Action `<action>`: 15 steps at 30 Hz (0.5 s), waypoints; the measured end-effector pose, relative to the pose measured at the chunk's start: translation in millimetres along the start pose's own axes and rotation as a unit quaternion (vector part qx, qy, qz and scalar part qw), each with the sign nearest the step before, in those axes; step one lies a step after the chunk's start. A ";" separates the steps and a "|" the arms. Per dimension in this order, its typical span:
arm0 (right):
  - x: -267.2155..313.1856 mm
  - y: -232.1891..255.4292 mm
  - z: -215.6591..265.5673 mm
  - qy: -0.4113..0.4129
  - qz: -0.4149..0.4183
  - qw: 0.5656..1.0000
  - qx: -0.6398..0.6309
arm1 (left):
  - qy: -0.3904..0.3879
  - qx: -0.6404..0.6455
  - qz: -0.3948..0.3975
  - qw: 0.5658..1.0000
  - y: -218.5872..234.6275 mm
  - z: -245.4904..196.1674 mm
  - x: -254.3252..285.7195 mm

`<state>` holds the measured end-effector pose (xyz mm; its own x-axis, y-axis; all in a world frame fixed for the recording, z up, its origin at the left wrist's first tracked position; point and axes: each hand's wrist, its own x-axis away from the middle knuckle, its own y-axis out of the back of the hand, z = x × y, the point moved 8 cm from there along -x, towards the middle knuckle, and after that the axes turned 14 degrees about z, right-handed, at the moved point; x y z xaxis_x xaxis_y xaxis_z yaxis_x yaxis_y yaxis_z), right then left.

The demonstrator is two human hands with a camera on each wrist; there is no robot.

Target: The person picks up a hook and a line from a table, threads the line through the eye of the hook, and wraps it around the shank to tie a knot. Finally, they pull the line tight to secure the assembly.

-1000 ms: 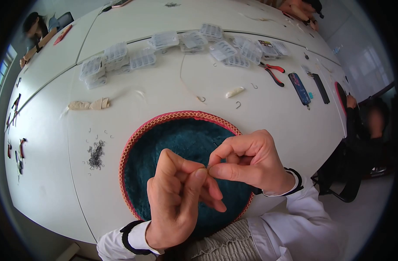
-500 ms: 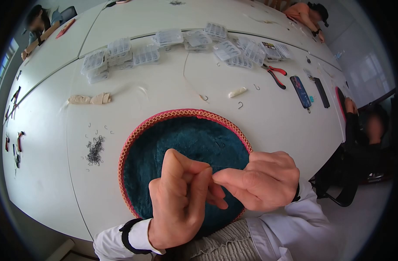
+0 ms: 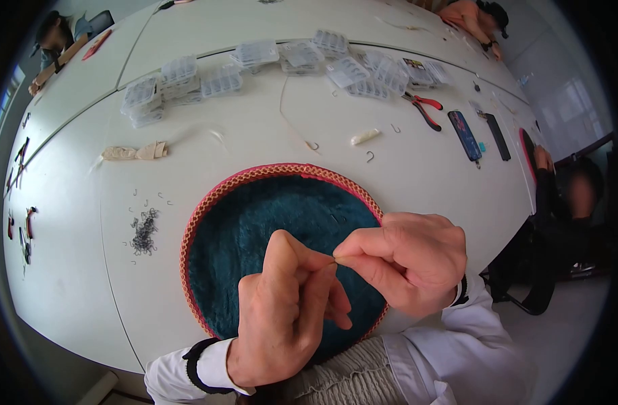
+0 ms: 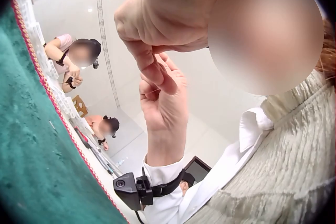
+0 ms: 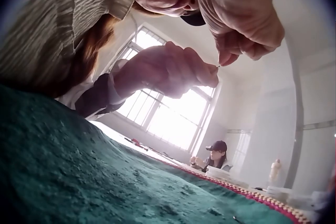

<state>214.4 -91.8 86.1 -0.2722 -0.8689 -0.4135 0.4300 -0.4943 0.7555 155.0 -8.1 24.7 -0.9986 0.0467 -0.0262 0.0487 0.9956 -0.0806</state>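
Note:
My left hand [image 3: 285, 310] and right hand [image 3: 413, 263] meet fingertip to fingertip over a round tray [image 3: 186, 263] lined with dark green plush. Thumb and forefinger of each hand pinch a fine fishing line [image 5: 218, 66], of which only a tiny bit shows between the tips in the right wrist view. Whatever else lies within the left fingers is hidden. The left hand's other fingers are loosely bent; those of the right are curled in. Dark fish hooks [image 3: 339, 218] lie on the plush just beyond the hands.
Left of the tray lies a pile of small hooks [image 3: 145, 233]. Beyond it are a wrapped bundle [image 3: 135, 151], clear plastic boxes [image 3: 255, 52], red-handled pliers [image 3: 425, 111], a phone [image 3: 465, 135] and a white roll [image 3: 365, 137]. Other people sit around the table.
My right hand first drew away to the right with its back turned up, a thin line showing between the hands. Now it has come back against the left fingertips, which keep their pinch.

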 end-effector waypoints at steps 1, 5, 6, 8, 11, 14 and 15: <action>0.2 -0.4 -1.6 -0.006 -0.003 1.000 -0.006 | 0.005 0.001 0.000 1.000 -0.2 0.7 0.0; 0.9 -1.0 -7.0 -0.028 -0.013 0.999 -0.027 | 0.027 0.011 0.008 1.000 -1.2 2.9 -0.4; 0.6 -1.4 -7.7 -0.028 -0.013 0.999 -0.027 | 0.027 0.011 0.008 1.000 -1.4 3.4 -0.1; 0.4 -1.8 -8.3 -0.025 -0.016 0.999 -0.032 | 0.015 0.019 0.012 1.000 -2.4 3.2 0.5; 1.1 -2.4 -11.3 -0.039 -0.018 0.998 -0.047 | 0.014 0.025 0.018 0.999 -3.1 2.3 -0.2; -0.1 -2.5 -11.6 -0.055 -0.009 0.997 -0.044 | 0.016 0.055 0.023 0.998 -3.8 3.8 -0.6; -0.8 -2.2 -11.4 -0.055 -0.009 0.998 -0.043 | 0.016 0.055 0.023 0.998 -3.9 4.4 -0.6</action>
<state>223.5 -90.3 79.1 -0.3715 -0.8536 -0.3653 0.4958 -0.5150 0.6993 155.4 -12.4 20.7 -0.9953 0.0964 -0.0006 0.0948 0.9774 -0.1891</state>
